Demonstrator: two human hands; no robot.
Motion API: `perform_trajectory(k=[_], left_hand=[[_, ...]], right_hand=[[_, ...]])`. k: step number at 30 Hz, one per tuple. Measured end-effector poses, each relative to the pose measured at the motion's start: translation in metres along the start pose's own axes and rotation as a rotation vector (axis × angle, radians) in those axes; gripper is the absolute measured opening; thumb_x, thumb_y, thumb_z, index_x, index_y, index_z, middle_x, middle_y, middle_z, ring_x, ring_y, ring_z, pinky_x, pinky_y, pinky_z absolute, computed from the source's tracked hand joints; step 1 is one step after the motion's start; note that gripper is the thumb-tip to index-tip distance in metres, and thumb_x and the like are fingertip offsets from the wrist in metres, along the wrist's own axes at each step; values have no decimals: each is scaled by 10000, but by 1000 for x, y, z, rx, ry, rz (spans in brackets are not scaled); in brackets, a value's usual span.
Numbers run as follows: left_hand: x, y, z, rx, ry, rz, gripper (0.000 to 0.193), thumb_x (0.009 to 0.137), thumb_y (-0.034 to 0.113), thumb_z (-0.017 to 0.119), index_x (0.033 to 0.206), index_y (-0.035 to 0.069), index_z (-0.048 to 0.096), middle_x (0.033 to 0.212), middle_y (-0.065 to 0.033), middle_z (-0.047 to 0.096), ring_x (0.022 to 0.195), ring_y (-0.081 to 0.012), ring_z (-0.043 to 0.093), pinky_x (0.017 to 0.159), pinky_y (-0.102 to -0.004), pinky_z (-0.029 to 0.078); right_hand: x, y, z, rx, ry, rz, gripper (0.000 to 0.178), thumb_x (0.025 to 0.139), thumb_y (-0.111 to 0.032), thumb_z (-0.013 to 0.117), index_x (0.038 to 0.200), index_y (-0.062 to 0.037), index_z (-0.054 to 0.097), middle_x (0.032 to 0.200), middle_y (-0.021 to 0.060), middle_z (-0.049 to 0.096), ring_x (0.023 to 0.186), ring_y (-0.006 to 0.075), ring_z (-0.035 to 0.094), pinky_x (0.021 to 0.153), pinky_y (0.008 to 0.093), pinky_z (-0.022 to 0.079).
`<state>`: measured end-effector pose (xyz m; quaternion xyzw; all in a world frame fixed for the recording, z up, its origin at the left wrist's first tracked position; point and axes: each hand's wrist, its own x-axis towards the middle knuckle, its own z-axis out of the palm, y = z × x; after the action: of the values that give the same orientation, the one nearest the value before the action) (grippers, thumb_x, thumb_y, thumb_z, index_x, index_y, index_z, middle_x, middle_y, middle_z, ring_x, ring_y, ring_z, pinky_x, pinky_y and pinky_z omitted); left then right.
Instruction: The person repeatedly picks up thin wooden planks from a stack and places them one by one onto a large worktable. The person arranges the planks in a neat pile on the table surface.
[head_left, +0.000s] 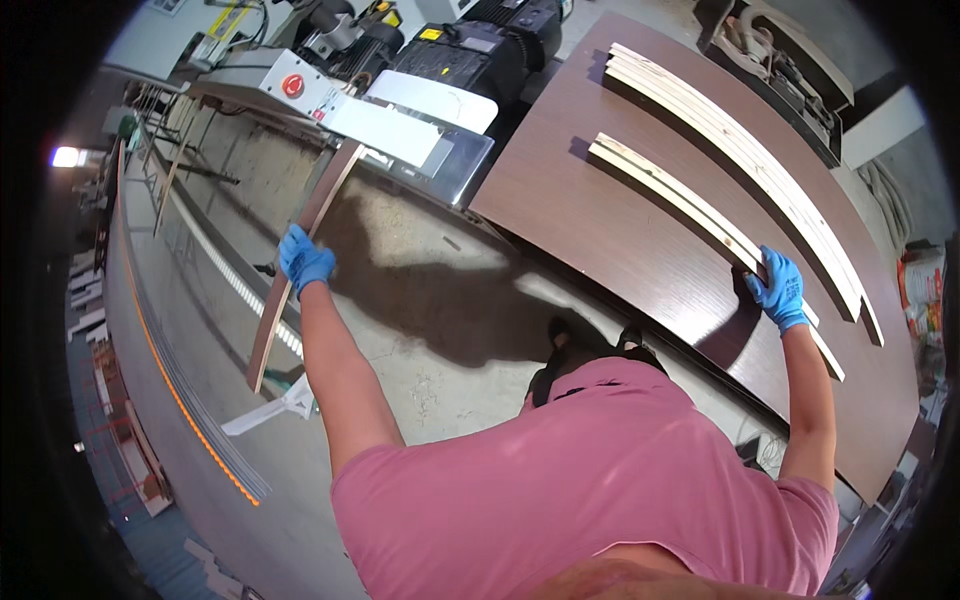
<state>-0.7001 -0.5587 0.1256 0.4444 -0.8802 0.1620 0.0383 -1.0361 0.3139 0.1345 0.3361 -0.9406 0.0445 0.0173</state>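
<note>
My left hand (pixel 304 260), in a blue glove, grips a long narrow dark-brown strip (pixel 322 205) near its middle; the strip runs from the machine at upper centre down to the lower left. My right hand (pixel 779 288), also in a blue glove, rests on the near end of a pale wooden slat (pixel 668 188) that lies on a dark-brown table top (pixel 600 230). A second stack of pale slats (pixel 730 140) lies farther right on the same top. My pink shirt fills the lower middle of the view.
A machine with a white housing and red round button (pixel 292 85) stands at the top left, black motors (pixel 480 45) behind it. A long conveyor rail (pixel 190 380) curves down the left side. Concrete floor (pixel 430 330) lies between machine and table.
</note>
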Motion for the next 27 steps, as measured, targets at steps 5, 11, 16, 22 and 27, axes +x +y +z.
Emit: perform_trajectory(k=[5, 11, 16, 22, 27], left_hand=[[11, 8, -12, 102, -160, 2, 625, 767, 296, 849, 1335, 127, 649, 1218, -185, 722, 1138, -392, 721, 964, -504, 575], [-50, 3, 7, -125, -72, -57, 319, 857, 137, 767, 1158, 81, 679, 1186, -193, 705, 1092, -413, 729, 931, -509, 593], [-116, 36, -29, -203, -290, -27, 319, 877, 67, 713, 1190, 40, 655, 1240, -232, 693, 1123, -439, 705, 958, -511, 583], [-232, 22, -57, -355, -38, 143, 491, 818, 3, 659, 1308, -1, 631, 1256, -253, 676, 1194, -461, 652, 1037, -525, 526], [-274, 50, -118, -530, 60, 180, 533, 810, -47, 612, 1342, -26, 617, 1239, -257, 670, 1165, -472, 648, 1026, -515, 522]], right_hand=[[-3, -8, -7, -23, 13, 19, 623, 910, -450, 772, 1369, -51, 635, 1179, 209, 726, 1085, 443, 682, 963, 520, 540], [11, -15, -9, 32, 40, -21, 567, 906, -450, 777, 1309, -76, 641, 1087, 184, 736, 1023, 433, 692, 910, 523, 547], [3, -18, -18, 39, 47, -8, 580, 905, -433, 789, 1315, -53, 633, 1106, 197, 742, 1019, 436, 702, 895, 524, 562], [13, -59, -42, -78, 316, -244, 756, 970, -540, 728, 1464, 2, 545, 1508, 272, 603, 1357, 462, 601, 1190, 580, 445], [46, -169, -16, 276, 327, -506, 737, 1022, -614, 608, 1392, 24, 613, 1571, 284, 536, 1421, 455, 553, 1221, 568, 409]])
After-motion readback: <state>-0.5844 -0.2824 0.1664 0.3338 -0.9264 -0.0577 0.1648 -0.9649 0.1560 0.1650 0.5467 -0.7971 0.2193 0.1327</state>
